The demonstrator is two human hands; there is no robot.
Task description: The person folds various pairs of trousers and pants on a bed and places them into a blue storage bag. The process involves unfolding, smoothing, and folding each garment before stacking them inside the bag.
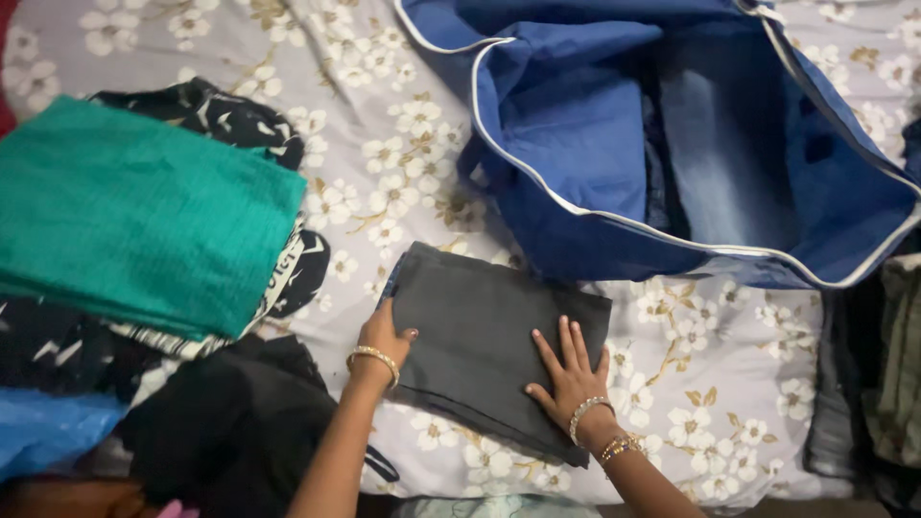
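Observation:
A folded dark grey garment [480, 336] lies on the flowered bedsheet [710, 374] in front of me. My left hand [384, 338] grips its left edge, thumb on top. Flat on the garment's lower right part rests my right hand [573, 372], fingers spread. Both wrists wear bangles. Just beyond the garment stands an open blue fabric storage bag [576, 134] with white piping, holding folded blue clothes and faded jeans [720, 153].
At the left lies a folded green cloth [144, 211] on top of black-and-white patterned clothes [221, 115]. A black garment [230, 422] and a blue item [48, 427] sit at the lower left. Dark clothes [883, 364] are piled at the right edge.

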